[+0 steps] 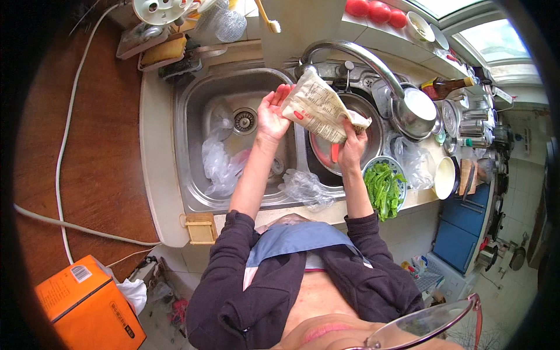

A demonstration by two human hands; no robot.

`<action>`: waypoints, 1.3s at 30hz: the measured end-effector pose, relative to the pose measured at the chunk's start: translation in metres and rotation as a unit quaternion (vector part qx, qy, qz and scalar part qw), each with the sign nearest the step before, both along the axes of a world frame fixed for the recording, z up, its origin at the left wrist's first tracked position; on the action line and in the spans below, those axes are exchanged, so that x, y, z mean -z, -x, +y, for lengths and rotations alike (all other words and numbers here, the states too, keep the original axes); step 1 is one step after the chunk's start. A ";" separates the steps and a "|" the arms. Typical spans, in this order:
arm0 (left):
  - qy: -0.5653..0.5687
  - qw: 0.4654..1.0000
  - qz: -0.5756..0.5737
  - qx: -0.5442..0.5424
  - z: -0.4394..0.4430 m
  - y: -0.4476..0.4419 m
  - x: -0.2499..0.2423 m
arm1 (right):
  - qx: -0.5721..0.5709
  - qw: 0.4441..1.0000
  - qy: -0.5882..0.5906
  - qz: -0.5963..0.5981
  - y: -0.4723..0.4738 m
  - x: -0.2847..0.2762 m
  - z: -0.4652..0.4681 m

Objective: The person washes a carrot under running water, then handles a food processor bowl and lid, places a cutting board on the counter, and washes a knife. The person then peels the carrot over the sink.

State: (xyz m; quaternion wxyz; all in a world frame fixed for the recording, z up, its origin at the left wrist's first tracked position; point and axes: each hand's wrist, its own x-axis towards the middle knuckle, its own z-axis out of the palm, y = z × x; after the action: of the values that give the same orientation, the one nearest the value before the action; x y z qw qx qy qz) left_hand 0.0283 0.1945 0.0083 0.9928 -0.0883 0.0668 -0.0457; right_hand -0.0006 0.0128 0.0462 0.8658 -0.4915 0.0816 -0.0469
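Observation:
A newspaper packet [316, 107], creased and printed, is held up over the double sink. My right hand [352, 146] grips its folded right end. At the packet's left edge my left hand [274, 114] is palm up with slightly curled fingers; part of it is hidden by the paper. Below the packet, a round metal basin [375, 144] sits in the right bowl, with an orange-red strip [335, 152] showing in it. Clear plastic bags [218, 168] lie in the left bowl [197, 113]. Another plastic bag [308, 188] lies on the sink's front rim.
A curved faucet [350, 46] arches behind the packet. Right of the sink are a bowl of leafy greens [384, 188], a plastic bag [413, 162] and stacked metal pots [413, 116]. Tomatoes [379, 12] line the sill. An orange box [89, 302] stands at lower left.

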 end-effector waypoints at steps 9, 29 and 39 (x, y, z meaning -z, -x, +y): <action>-0.157 0.983 0.020 -0.090 -0.005 0.006 -0.037 | -0.191 0.914 -0.246 0.259 0.017 0.035 0.027; -0.127 0.980 0.076 -0.136 0.028 0.003 -0.055 | -0.133 0.975 -0.160 0.084 0.008 0.006 0.033; -0.123 0.978 0.091 -0.143 0.028 0.001 -0.046 | -0.116 0.975 -0.182 0.058 0.005 0.015 0.029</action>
State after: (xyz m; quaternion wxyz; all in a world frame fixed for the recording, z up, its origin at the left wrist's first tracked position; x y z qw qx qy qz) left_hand 0.0277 0.2223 0.0543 0.9820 0.0221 0.1489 0.1141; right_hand -0.0054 0.0417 0.0312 0.9342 -0.3333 0.0815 0.0981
